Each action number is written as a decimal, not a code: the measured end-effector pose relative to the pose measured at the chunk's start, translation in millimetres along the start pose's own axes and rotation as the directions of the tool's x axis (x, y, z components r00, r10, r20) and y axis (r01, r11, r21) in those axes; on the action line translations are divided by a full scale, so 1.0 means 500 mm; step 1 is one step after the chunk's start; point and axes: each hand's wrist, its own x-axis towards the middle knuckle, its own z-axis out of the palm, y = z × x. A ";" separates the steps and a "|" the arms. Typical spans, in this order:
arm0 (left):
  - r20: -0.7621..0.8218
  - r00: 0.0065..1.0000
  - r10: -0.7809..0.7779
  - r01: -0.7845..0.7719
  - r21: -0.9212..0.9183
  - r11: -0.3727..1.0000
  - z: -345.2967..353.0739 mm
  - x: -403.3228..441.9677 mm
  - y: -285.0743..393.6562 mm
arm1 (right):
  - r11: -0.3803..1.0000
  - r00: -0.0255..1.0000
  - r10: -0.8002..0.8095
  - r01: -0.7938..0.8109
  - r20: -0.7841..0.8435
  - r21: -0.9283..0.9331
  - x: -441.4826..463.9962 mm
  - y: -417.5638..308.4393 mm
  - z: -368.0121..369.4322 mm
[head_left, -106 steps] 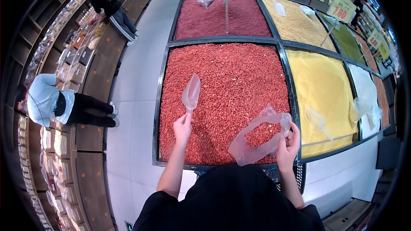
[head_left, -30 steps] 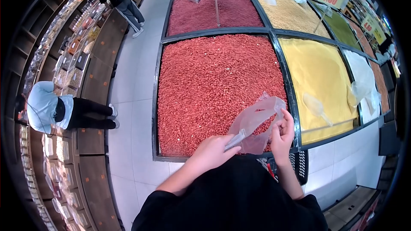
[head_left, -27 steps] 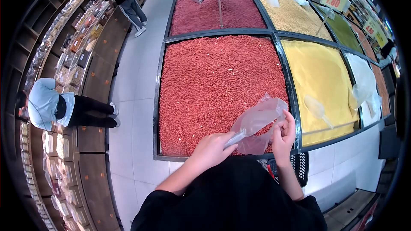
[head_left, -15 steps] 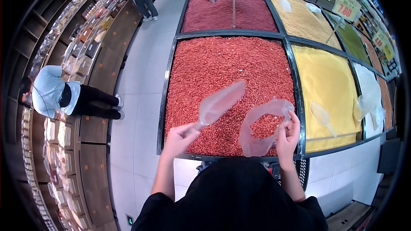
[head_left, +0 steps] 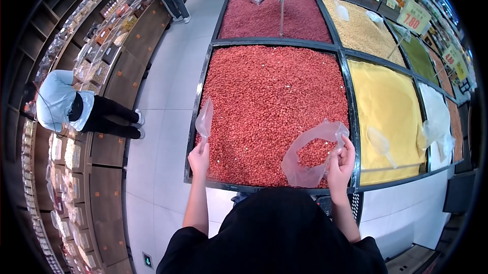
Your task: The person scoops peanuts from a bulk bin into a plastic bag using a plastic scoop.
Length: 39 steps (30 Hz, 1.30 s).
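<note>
I'm seeing a big black-rimmed bin point(head_left: 274, 44) of small red kernels point(head_left: 269, 96); my right hand point(head_left: 341, 165) pinches a floppy clear plastic bag point(head_left: 305, 176) open over its near-right corner. Translucent plastic scoop point(head_left: 205, 117) just swung left, well away from the bag, left hand point(head_left: 200, 161) fingers closed round its handle.

Open from above across the middle of the red kernels point(head_left: 264, 96), between the held scoop point(head_left: 204, 120) at left and the plastic bag point(head_left: 305, 178) at near right; bordered by a black rim point(head_left: 352, 101), obstructed beyond by a price sign's pole point(head_left: 282, 15) at far and a second scoop point(head_left: 377, 141) at right.
</note>
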 end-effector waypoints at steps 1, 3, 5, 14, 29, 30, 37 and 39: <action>0.032 0.998 -0.054 0.052 0.070 0.996 0.002 -0.003 0.008 | 1.000 1.000 0.006 -0.006 0.002 -0.003 0.000 -0.002 0.000; 0.028 0.999 -0.023 0.022 0.058 0.998 0.011 -0.010 0.009 | 1.000 1.000 0.003 -0.003 0.001 -0.019 -0.002 -0.001 -0.003; 0.028 1.000 0.009 -0.010 0.064 0.998 0.018 -0.014 0.009 | 0.999 1.000 0.000 0.000 -0.003 -0.034 -0.002 -0.001 -0.003; 0.068 0.997 0.027 -0.028 0.011 1.000 0.036 -0.023 -0.009 | 0.999 0.999 0.034 -0.034 0.021 -0.001 -0.011 -0.001 -0.004; 0.289 0.947 -0.137 0.248 -0.392 0.886 0.065 -0.028 -0.073 | 1.000 1.000 0.028 -0.028 0.014 -0.010 -0.021 -0.001 0.002; 0.289 0.947 -0.137 0.248 -0.392 0.886 0.064 -0.031 -0.063 | 0.999 0.999 0.030 -0.030 0.011 -0.010 -0.022 -0.002 0.003; 0.446 0.854 -0.269 0.465 -0.420 0.779 0.047 -0.048 -0.018 | 0.999 1.000 0.010 -0.011 -0.004 -0.052 -0.020 0.005 -0.005; 0.481 0.831 -0.281 0.503 -0.433 0.748 0.044 -0.053 -0.011 | 0.999 1.000 -0.004 0.004 -0.005 -0.051 -0.019 0.007 -0.007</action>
